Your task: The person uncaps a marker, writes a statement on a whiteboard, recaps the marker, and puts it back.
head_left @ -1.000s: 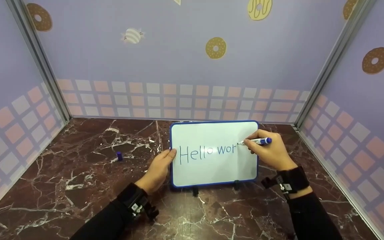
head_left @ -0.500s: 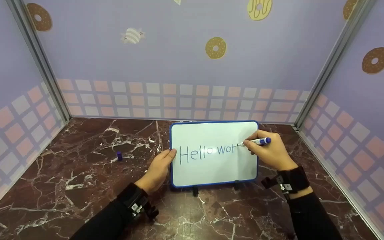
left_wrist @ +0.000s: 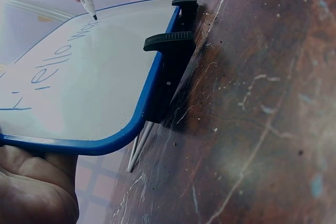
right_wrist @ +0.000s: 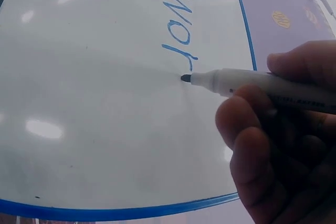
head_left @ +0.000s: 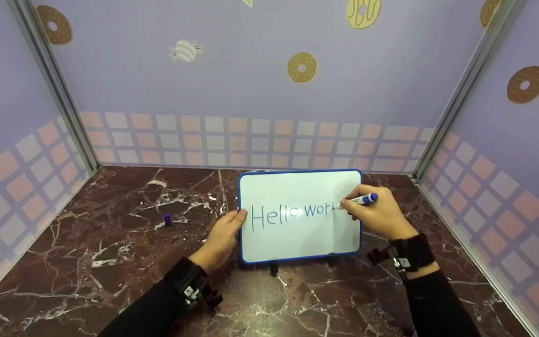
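Observation:
A whiteboard [head_left: 293, 243] with a blue frame stands tilted back on the table, lettered "Hello wor" in blue. My left hand [head_left: 222, 236] grips its left edge, thumb at the front and the other fingers hidden behind. My right hand [head_left: 379, 210] pinches a white marker [head_left: 367, 200] with a blue end near the board's right side. In the right wrist view the dark tip of the marker [right_wrist: 241, 81] is at the board's surface, just past the "r". A small blue marker cap [head_left: 167, 219] stands on the table to the left.
Black stand clips [left_wrist: 170, 40] hold the board's lower edge, with thin white legs [left_wrist: 139, 148] behind. The table [head_left: 110, 281] has a dark red marbled top. Patterned panels [head_left: 251, 93] close off the back and both sides.
The right hand and marker have shifted slightly down, with the tip a little lower beside the "r". The left hand, board and cap stay put.

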Motion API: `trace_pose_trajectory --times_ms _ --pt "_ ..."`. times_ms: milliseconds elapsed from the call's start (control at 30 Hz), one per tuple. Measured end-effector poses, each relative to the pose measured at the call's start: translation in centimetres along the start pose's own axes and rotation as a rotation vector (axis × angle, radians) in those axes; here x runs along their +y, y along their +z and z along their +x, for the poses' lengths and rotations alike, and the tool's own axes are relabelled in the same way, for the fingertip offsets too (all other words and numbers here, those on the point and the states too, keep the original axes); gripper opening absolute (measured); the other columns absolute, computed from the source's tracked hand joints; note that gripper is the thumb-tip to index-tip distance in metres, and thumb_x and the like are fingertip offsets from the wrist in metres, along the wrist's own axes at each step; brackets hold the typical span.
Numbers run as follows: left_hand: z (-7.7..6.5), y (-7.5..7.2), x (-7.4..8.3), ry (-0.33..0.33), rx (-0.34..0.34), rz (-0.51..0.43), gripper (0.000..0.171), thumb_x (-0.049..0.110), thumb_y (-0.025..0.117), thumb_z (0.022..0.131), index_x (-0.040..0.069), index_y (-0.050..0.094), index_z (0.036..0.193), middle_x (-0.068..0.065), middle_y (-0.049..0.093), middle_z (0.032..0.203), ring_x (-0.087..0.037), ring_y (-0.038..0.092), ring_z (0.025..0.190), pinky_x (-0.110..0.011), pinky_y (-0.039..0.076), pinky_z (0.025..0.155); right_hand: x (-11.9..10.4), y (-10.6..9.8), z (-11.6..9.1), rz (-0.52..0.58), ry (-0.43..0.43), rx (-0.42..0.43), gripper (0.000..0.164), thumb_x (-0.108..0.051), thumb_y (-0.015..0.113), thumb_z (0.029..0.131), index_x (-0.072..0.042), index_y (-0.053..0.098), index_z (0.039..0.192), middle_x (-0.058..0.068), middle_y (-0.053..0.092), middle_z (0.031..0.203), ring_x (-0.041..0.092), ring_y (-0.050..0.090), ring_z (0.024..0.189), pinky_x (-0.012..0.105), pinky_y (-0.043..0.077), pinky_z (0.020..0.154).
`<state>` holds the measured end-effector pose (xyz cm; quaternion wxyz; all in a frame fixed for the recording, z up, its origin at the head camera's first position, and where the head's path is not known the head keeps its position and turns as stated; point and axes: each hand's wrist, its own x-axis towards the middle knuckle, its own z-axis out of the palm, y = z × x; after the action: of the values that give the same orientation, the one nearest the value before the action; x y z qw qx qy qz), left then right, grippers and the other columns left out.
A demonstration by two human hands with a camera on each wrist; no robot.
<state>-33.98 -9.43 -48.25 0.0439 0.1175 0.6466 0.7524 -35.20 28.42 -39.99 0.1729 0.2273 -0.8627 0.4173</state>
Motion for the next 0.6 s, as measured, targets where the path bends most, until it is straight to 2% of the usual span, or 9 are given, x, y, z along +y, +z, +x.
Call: trace_pose_trajectory --times_ms 300,600 --pt "-0.02 -0.04 -0.02 -0.01 -0.001 -0.02 0.049 0.033 0.046 0.122 -0.012 0.058 0.138 -0.021 0.079 0.112 -0.025 0.079 0.096 -0.039 0.067 0.084 0.16 0.0 0.02 -0.012 0.014 -0.047 0.009 -0.011 0.084 0.101 -0.009 0.08 0.093 0.0 0.076 0.076 0.024 0.072 0.064 0.026 0.059 0.06" --pt "0.01 -0.06 -0.22 -0.017 0.009 -0.034 0.048 0.033 0.046 0.122 -0.011 0.058 0.136 -0.02 0.079 0.11 -0.026 0.079 0.095 -0.041 0.068 0.083 0.03 -0.09 -0.05 -0.032 0.051 -0.076 0.01 -0.014 0.084 0.101 -0.009 0.08 0.094 0.0 0.077 0.078 0.021 0.073 0.066 0.028 0.061 0.062"
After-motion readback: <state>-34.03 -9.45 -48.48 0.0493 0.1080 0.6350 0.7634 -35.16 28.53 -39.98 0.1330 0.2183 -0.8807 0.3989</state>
